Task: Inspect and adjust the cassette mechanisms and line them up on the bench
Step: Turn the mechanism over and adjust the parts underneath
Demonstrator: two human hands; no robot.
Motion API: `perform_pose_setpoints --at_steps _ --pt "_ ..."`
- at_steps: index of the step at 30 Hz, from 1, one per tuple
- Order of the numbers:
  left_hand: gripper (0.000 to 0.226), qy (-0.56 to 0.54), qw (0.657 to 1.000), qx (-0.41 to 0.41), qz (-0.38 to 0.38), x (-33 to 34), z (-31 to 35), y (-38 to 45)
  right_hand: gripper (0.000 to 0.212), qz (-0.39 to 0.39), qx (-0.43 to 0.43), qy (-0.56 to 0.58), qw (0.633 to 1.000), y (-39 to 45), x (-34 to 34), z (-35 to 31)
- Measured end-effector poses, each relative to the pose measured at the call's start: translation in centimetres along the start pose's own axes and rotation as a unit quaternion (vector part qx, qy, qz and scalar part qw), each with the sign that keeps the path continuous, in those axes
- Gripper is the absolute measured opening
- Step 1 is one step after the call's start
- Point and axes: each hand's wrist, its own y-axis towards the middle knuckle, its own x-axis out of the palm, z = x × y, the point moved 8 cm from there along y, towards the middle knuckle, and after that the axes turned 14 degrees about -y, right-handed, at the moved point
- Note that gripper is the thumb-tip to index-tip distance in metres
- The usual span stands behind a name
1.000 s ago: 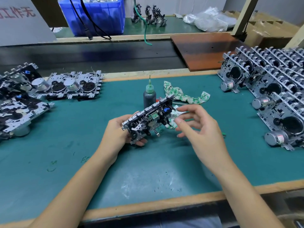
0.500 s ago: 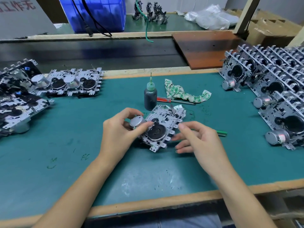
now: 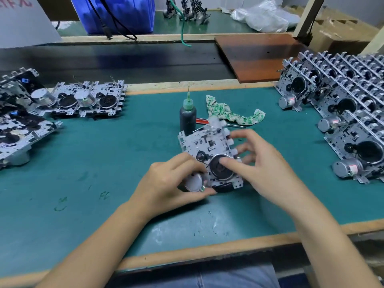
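My left hand [image 3: 172, 181] grips the motor [image 3: 194, 181] of the cassette mechanism [image 3: 209, 150], steadying it mid-worktop [image 3: 104, 159]. My right hand [image 3: 259, 163] curls round its far side, thumb pressing the flywheel [image 3: 220, 169], I judge to test its spin. The oil bottle [image 3: 188, 119] stands just behind; open room lies left, before the flat mechanisms [image 3: 87, 100].
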Motion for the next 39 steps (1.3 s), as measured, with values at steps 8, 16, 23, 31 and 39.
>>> perform_pose_setpoints --at_steps 8,16,23,31,39 --pt "0.028 0.132 0.954 0.268 -0.008 2.1 6.8 -1.7 0.039 -0.026 -0.293 -0.376 0.879 -0.8 0.8 -8.1" --pt "0.021 0.136 0.96 0.181 0.164 -2.8 5.2 -0.8 0.055 -0.052 -0.246 -0.232 0.94 -0.2 0.2 -5.2" --pt "0.024 0.083 0.99 0.022 0.111 -3.4 2.0 1.3 0.028 -0.078 -0.212 -0.132 0.965 0.4 1.1 -3.9" --pt "0.015 0.028 0.999 -0.008 0.046 -3.1 2.1 2.8 0.032 -0.074 -0.196 -0.115 0.971 0.7 0.9 -3.3" --pt "0.011 -0.038 0.994 -0.08 0.059 -2.8 1.7 2.6 0.033 -0.061 -0.198 -0.086 0.974 1.0 0.6 -3.1"
